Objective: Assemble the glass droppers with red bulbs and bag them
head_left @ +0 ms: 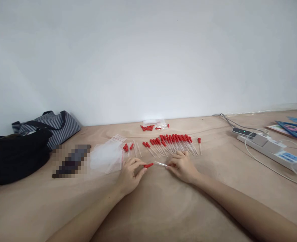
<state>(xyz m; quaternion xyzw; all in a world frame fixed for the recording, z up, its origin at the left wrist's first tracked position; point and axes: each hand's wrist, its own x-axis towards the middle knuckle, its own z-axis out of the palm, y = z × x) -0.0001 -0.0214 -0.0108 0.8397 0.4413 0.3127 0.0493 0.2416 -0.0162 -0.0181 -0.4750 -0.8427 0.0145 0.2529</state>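
Through the head view I have both hands low over the wooden counter (148,208). My left hand (130,172) has its grip pinching a red rubber bulb (150,165) between thumb and fingertips, the bulb pointing across to the right. My right hand (183,167) has its grip closed on a clear, thin tube (160,163), whose free end points at the bulb, just beside it; I see a narrow gap between the two.

Right behind my hands lies a row of red-capped droppers (175,138), packed side by side, tips toward me, with a single dropper (199,140) apart at its right end. Behind my left hand are loose bulbs (125,148) and a few bare tubes (137,150), next to clear plastic bags (105,157). More red bulbs (147,128) lie farther back, near the wall. Off to my right sits a white power strip (270,148); far to my left, a striped bag (69,127) stands behind a black bag (25,159).
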